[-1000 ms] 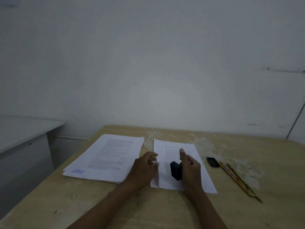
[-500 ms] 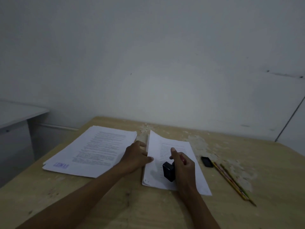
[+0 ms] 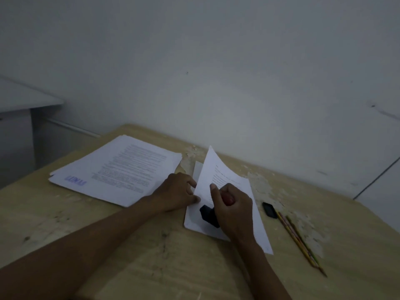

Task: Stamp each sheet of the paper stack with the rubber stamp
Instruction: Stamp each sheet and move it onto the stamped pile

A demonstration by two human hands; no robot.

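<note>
Two lots of printed paper lie on the wooden table point(image 3: 151, 256). The left pile point(image 3: 116, 169) shows a blue stamp mark at its near left corner. On the right stack point(image 3: 257, 221), the top sheet point(image 3: 214, 169) is lifted along its left edge and curls upward. My left hand point(image 3: 177, 191) pinches that left edge. My right hand point(image 3: 231, 206) grips the black rubber stamp point(image 3: 208, 214), whose base pokes out to the left over the near part of the stack. The stamp's handle is hidden in my fist.
A small black object point(image 3: 269, 210) and two pencils point(image 3: 298, 239) lie to the right of the stack. The wall stands just behind the table. A grey desk point(image 3: 19, 102) sits off to the left.
The left edge of the top sheet has risen from flat to steeply lifted under my left hand. My right hand stays on the stack with the stamp.
</note>
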